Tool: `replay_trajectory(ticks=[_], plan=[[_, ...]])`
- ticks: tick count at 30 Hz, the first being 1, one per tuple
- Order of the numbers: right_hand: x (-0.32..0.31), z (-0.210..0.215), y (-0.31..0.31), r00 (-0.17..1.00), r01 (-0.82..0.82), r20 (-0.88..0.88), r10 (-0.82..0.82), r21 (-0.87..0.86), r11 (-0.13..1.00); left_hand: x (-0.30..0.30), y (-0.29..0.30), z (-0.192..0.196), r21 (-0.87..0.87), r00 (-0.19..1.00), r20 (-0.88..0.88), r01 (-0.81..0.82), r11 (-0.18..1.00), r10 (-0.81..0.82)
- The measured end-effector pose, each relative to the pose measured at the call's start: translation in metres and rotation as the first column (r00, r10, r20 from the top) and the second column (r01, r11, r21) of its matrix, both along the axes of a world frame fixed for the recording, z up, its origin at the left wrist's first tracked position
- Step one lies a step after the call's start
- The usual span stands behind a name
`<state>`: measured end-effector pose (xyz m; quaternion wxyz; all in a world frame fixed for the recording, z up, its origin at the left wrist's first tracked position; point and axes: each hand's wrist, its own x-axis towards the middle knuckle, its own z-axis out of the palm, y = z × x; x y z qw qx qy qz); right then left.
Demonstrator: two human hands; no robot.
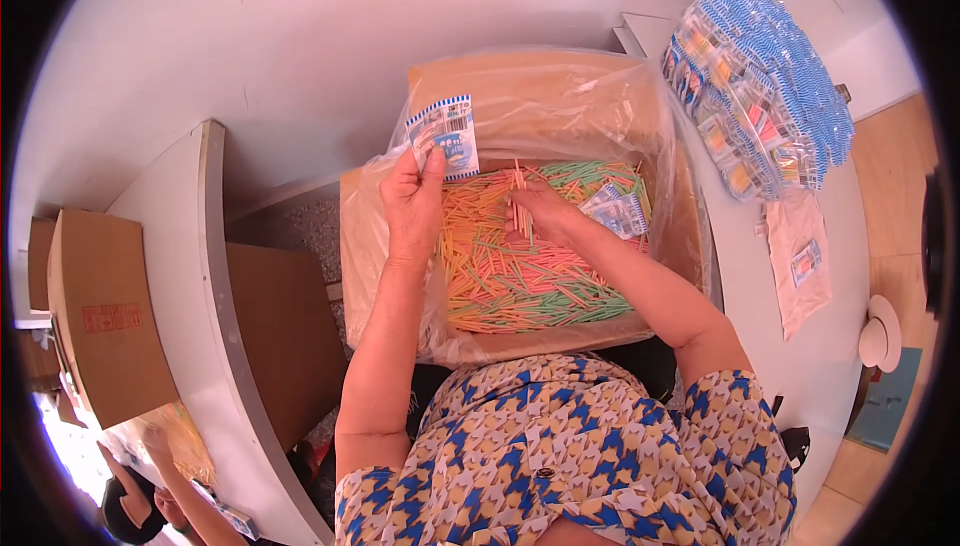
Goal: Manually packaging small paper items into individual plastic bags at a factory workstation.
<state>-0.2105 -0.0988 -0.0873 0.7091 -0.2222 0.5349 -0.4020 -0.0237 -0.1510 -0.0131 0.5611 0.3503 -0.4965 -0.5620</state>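
My left hand [413, 201] is closed on a small clear packet [456, 146] with blue-and-white striped ends, held up over the left side of a large cardboard box [520, 81]. Thumb and fingers pinch the packet's lower part. Inside the box, which has a clear plastic liner [425, 306], lies a deep heap of thin coloured sticks [500, 291] in pink, orange, yellow and green. Just above that heap, my right hand [546, 212] grips a few of the thin sticks [519, 186], roughly upright. Close to my right wrist, several similar packets [617, 211] rest on the heap.
On the white table [750, 286] at right stands a big pile of blue-striped packets [755, 96], with a pale cloth [797, 246] in front. Left of me, a white partition [214, 276] rises beside a brown carton [280, 326]. Another person's arms [180, 486] show at lower left.
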Motion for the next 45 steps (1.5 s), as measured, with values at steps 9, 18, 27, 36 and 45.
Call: replay_trajectory(ticks=[9, 18, 27, 36, 45], plan=[[0.002, -0.009, -0.032, 0.968, 0.227, 0.103, -0.228, 0.023, 0.974, -0.003, -0.002, 0.0, 0.001, 1.0, 0.013, 0.003, 1.0, -0.003], [0.007, 0.003, -0.036, 0.976, 0.198, 0.067, -0.206, 0.116, 0.973, -0.002, 0.0, 0.008, 0.018, 0.999, 0.025, 0.027, 0.999, -0.027], [0.005, 0.096, 0.014, 0.951, 0.28, 0.185, -0.246, -0.184, 0.942, 0.009, 0.018, 0.027, 0.415, 0.653, 0.036, 0.679, 0.605, -0.757], [0.006, 0.137, 0.032, 0.906, 0.42, 0.15, -0.396, -0.434, 0.797, -0.035, 0.06, 0.018, 0.201, 0.665, 0.192, 0.693, 0.692, -0.722], [-0.005, 0.102, 0.055, 0.942, 0.333, 0.184, -0.279, -0.436, 0.836, -0.05, 0.072, 0.003, 0.044, 0.724, 0.345, 0.624, 0.78, -0.598]])
